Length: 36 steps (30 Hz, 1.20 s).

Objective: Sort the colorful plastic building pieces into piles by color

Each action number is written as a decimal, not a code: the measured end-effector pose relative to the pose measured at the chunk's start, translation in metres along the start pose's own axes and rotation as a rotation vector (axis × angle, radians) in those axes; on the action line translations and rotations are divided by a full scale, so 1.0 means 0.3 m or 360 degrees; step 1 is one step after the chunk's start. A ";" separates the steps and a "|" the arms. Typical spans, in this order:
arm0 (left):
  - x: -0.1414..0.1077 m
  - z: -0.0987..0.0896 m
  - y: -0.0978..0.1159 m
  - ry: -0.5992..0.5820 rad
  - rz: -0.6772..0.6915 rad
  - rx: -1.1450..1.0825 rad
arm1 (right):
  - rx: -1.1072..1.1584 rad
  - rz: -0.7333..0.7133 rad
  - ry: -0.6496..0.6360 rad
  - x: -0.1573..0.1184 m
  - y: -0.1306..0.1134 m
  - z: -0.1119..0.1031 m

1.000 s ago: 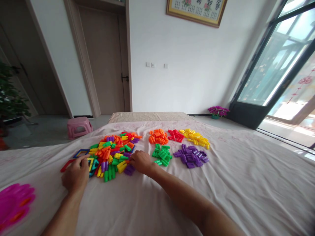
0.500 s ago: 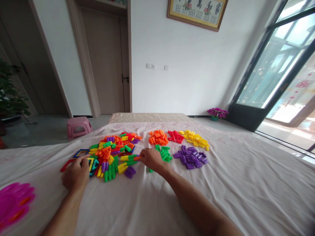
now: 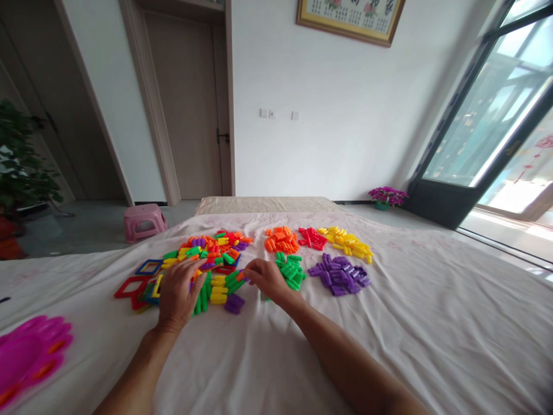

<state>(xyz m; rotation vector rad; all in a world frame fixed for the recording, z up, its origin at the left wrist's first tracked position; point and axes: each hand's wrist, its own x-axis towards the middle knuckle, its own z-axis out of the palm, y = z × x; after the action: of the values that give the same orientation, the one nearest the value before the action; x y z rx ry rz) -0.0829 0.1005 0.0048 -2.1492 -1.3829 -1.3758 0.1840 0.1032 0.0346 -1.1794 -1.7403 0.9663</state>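
My left hand (image 3: 179,293) is over the near left side of a mixed pile of plastic building pieces (image 3: 207,251), its fingers stretched and the thumb apart. I see nothing held in it, though its palm side is hidden. My right hand (image 3: 268,278) is closed in a pinch at the pile's right side, on an orange building piece (image 3: 241,276) with some purple by the fingertips. Green pieces (image 3: 231,285) lie just left of it. Close by are yellow pieces (image 3: 218,290) and purple pieces (image 3: 234,304).
Sorted piles stand to the right: orange (image 3: 281,239), red (image 3: 311,237), yellow (image 3: 348,242), green (image 3: 291,270) and purple (image 3: 339,275). Square frames (image 3: 129,287) lie left of my left hand. A pink flower-shaped tray (image 3: 26,357) rests at the near left on the cloth (image 3: 268,357).
My left hand has moved right, from the square frames to the mixed pile, and its fingers have stretched out. My right hand stays pinched in nearly the same place. The view has shifted slightly.
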 end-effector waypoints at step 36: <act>-0.007 0.068 0.144 -0.0419 -0.1087 -0.1233 | 0.0205 -0.0079 -0.0254 -0.002 0.019 0.079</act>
<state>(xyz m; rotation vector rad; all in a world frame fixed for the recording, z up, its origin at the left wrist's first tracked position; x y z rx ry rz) -0.0364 0.0893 0.0038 -2.4713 -2.0717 -2.2354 0.1645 0.1008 0.0203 -0.9956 -1.7929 1.1510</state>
